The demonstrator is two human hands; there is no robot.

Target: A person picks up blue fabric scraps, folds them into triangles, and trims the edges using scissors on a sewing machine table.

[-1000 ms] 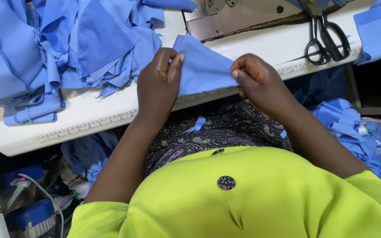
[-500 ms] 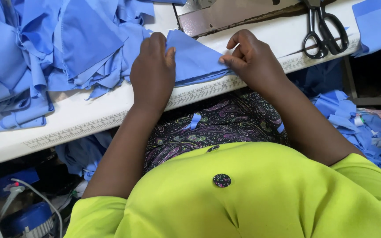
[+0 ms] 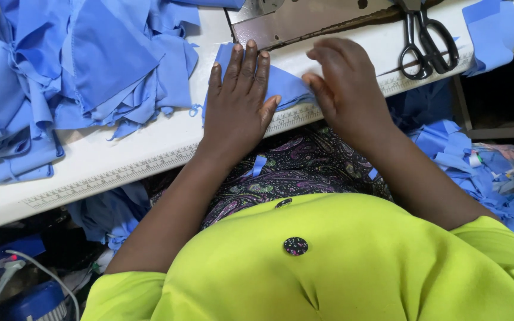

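Left hand (image 3: 236, 101) lay flat, fingers spread, on the blue fabric piece (image 3: 284, 83) at the counter (image 3: 150, 142) front edge; right hand (image 3: 343, 83) curled beside it, grasping nothing

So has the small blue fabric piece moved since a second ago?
Yes. The blue fabric piece was held up off the table edge; now it lies flat on it under the left hand, nearer the scissors.

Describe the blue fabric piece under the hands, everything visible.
The blue fabric piece is plain woven-looking cloth, lying flat on the white table at its front edge, just before the metal plate. The left hand presses flat on it; the right hand covers its right end. Its full outline is hidden.
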